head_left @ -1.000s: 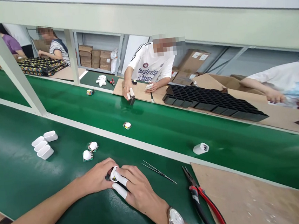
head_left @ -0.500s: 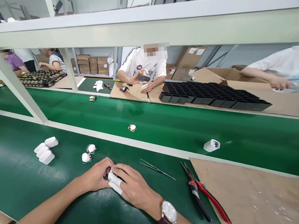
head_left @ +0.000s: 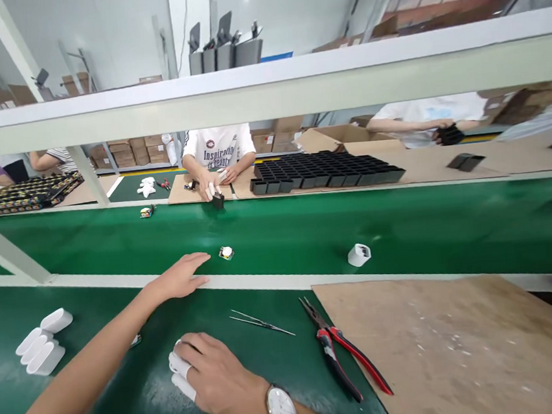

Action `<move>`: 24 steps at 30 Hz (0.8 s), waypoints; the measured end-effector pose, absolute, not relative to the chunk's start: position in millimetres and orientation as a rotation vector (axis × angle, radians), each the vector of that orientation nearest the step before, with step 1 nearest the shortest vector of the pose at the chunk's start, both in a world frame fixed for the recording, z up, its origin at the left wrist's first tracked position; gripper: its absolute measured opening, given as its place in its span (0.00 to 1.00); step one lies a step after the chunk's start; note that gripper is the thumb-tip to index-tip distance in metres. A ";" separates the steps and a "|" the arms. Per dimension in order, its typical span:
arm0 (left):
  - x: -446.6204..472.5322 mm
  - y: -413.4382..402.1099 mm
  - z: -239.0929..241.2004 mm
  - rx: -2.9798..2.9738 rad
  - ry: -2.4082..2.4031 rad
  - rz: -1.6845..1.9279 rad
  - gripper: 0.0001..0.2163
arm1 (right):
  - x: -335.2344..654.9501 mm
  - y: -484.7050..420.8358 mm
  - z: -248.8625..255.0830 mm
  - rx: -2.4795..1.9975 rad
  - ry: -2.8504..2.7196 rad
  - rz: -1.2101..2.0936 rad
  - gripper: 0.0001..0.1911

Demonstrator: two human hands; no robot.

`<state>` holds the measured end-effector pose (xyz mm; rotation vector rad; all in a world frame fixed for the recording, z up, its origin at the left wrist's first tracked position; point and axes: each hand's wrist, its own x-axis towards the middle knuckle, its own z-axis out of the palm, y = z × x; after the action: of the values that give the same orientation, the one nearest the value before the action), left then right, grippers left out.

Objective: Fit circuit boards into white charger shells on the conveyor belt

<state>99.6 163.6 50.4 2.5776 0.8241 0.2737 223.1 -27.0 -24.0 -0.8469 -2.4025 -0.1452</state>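
My left hand (head_left: 180, 278) reaches over the pale rail with its fingers stretched out and nothing in them. Just beyond its fingertips, a small circuit board (head_left: 226, 253) with a white domed part lies on the green conveyor belt. My right hand (head_left: 219, 375) rests low over the green bench, its fingers curled round a white plastic case (head_left: 172, 362) that they mostly hide. White covers show on some of these fingers. Under my left forearm, another circuit board (head_left: 136, 341) is mostly hidden. Several white oval cases (head_left: 45, 358) stand together at the left.
Tweezers (head_left: 262, 323) and red-black pliers (head_left: 336, 351) lie right of my right hand, beside a brown board (head_left: 445, 340). A white case (head_left: 359, 255) lies on the belt. Across it, a co-worker (head_left: 219, 150) handles a black part near rows of black cases (head_left: 321, 171).
My left hand has let go of the white case and moved forward over the rail, fingers extended. My right hand keeps the case. The camera view has shifted; the co-worker opposite now holds a black part lower.
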 end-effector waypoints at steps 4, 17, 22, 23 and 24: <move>175.2 188.2 15.6 2.624 0.778 0.268 0.27 | 225.0 -26.9 -20.7 -0.846 -2.522 -0.162 0.09; 99.1 129.0 39.3 2.620 0.730 0.359 0.22 | 220.2 -30.0 -20.3 -0.918 -2.427 -0.025 0.04; 23.3 85.4 38.2 2.549 0.889 0.473 0.23 | 226.6 -27.5 -12.2 -0.928 -2.134 0.294 0.21; 15.0 77.5 41.1 2.505 0.921 0.565 0.21 | 229.5 -27.5 -9.1 -0.929 -2.108 0.342 0.26; 8.2 69.2 44.9 2.452 0.949 0.661 0.18 | 232.4 -27.7 -6.1 -0.927 -2.103 0.375 0.30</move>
<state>8.2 69.2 44.9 2.4524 0.9487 0.6610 232.4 -27.7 -6.1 -0.9267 -2.1029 0.3749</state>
